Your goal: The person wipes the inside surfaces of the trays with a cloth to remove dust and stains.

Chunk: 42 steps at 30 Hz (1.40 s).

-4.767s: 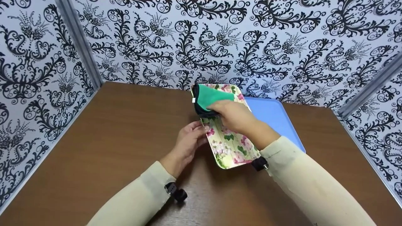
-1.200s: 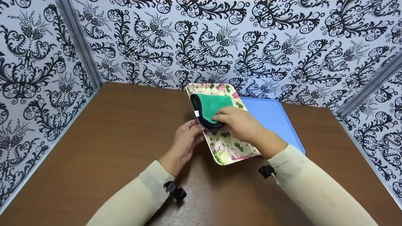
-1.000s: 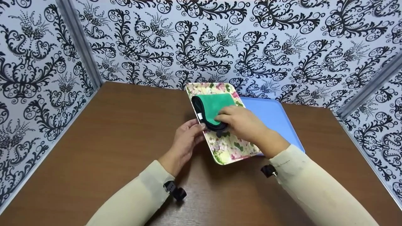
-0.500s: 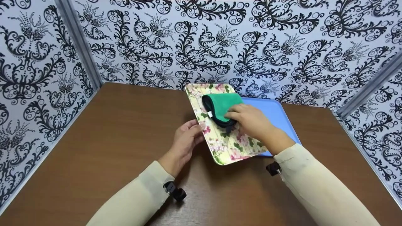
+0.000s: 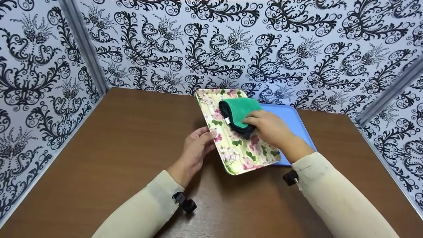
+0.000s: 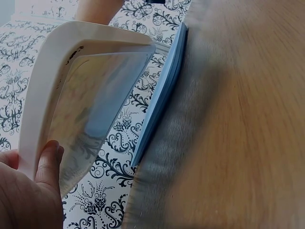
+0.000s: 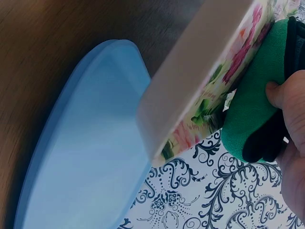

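Your left hand [image 5: 198,142] grasps the floral tray [image 5: 244,157] near the middle of its left long edge, thumb at the rim; your right hand [image 5: 271,127] grips the folded cloth [image 5: 243,107], thumb and fingers closed on it, and holds it against the patterned face, toward the upper right. The tray is tilted and raised over the table [image 5: 138,142]; its near short edge throws a shadow on the wood, its far one points at the wall [image 5: 165,39].

The blue tray [image 5: 290,115] lies to the right, partly behind the floral one; from your head view their edges overlap, while the left wrist view shows wall pattern in a gap between them; whether they touch at the nearest corner, you cannot tell.

The cloth sits inside the left rim, its dark border and white tag facing that side; patterned surface shows to the left of it and below it; on the right your hand and forearm cover much of the long edge. The widest stretch of wood runs left of your left hand; more lies between your sleeves [image 5: 152,201].
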Available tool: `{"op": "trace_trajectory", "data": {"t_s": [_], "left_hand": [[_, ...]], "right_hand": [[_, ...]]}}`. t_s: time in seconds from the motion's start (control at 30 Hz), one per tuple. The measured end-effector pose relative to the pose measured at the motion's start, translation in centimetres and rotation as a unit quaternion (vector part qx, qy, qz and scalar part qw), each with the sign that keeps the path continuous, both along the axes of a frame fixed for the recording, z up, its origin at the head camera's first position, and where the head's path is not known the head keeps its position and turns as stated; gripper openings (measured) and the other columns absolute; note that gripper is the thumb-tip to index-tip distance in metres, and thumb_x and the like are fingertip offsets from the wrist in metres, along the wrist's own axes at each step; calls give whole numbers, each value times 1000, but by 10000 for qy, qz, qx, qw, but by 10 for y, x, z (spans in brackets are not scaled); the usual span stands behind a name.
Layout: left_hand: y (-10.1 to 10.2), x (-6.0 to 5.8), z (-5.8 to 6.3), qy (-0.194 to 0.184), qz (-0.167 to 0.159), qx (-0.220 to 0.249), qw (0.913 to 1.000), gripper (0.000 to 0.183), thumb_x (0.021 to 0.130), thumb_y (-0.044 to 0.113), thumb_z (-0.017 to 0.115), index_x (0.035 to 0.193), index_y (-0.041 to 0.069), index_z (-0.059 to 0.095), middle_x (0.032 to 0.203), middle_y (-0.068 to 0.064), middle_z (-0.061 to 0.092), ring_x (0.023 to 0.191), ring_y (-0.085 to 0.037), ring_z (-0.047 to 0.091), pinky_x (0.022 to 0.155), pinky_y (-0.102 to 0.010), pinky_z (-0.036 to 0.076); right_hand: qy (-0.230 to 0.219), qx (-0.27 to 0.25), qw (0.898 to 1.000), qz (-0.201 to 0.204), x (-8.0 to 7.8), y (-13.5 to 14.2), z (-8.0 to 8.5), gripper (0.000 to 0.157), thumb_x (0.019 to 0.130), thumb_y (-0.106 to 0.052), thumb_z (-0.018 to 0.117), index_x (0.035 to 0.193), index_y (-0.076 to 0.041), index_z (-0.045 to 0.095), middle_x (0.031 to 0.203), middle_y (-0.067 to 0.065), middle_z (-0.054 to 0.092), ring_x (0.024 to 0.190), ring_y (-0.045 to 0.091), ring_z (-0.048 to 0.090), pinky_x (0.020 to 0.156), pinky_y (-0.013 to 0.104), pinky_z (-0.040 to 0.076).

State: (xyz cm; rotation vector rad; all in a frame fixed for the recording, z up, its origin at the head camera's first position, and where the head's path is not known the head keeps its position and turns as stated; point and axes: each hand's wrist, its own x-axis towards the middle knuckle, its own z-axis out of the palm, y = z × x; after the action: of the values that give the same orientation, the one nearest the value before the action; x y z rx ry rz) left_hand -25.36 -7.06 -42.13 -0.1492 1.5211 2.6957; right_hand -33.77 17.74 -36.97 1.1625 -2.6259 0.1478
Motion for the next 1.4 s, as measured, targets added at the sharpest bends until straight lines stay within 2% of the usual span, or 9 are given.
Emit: {"op": "trace_trajectory", "data": {"t_s": [0.3,0.5,0.67,0.93,1.2,1.4], "left_hand": [[0,1,1,17,33,40,10000,35,96,4,65,129,-8,59,94,-2,73,80,-11,70,75,-27,60],[0,1,0,147,-58,116,9998,33,97,2,62,128,-9,59,94,-4,74,81,-12,71,77,-28,60],[-1,1,-1,133,1,129,9998,31,96,2,63,125,-9,60,92,-4,74,79,-13,71,75,-27,60],[0,0,-1,117,2,108,9999,32,96,3,64,125,-10,60,89,-2,73,80,-12,71,75,-27,60],[0,-1,3,23,134,65,9999,32,96,3,65,125,-10,61,87,0,72,79,-11,69,74,-26,59],[-1,-1,2,-62,173,80,9998,32,96,2,63,125,-9,59,87,2,70,77,-9,68,71,-24,58]], "right_hand": [[-173,-88,9997,-155,5,-2,2,49,87,14,58,125,-13,74,125,11,71,121,36,65,105,52,53],[-217,-58,9996,-196,11,-6,-1,50,89,13,55,127,-14,74,123,10,71,120,34,65,102,51,55],[-182,-174,9997,-35,18,-14,-2,44,92,10,56,126,-12,74,121,11,71,117,34,66,102,51,55],[7,-279,9994,211,25,-23,-4,42,92,11,57,125,-10,74,117,12,71,113,33,67,98,49,58],[202,-319,9983,447,31,-31,0,50,84,15,59,123,-12,75,112,11,71,106,32,67,91,47,59],[464,-314,9956,749,37,-39,-1,41,85,7,70,120,-13,76,110,9,72,101,30,68,89,45,60]]}}
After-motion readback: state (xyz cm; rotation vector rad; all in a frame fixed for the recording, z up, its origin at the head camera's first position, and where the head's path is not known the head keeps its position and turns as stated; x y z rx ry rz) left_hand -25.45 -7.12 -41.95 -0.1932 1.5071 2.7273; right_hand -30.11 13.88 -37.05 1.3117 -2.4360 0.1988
